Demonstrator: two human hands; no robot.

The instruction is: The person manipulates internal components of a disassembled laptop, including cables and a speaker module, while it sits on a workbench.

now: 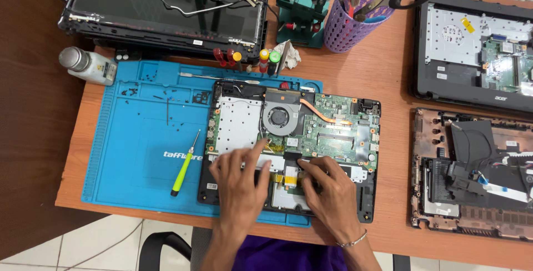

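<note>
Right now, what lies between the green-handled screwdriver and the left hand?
Head view: only bare blue mat and the opened laptop's left edge separate the screwdriver from the left hand.

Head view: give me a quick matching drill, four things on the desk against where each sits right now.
Things:
1. Green-handled screwdriver
2. Silver bottle
3. Purple pen cup
4. Cooling fan

Places:
A. inside the open laptop under both hands
B. on the blue mat, left of the laptop
C. far edge of the desk, holding scissors
D. off the mat's far left corner

Pairs: 1-B, 2-D, 3-C, 4-A
</note>
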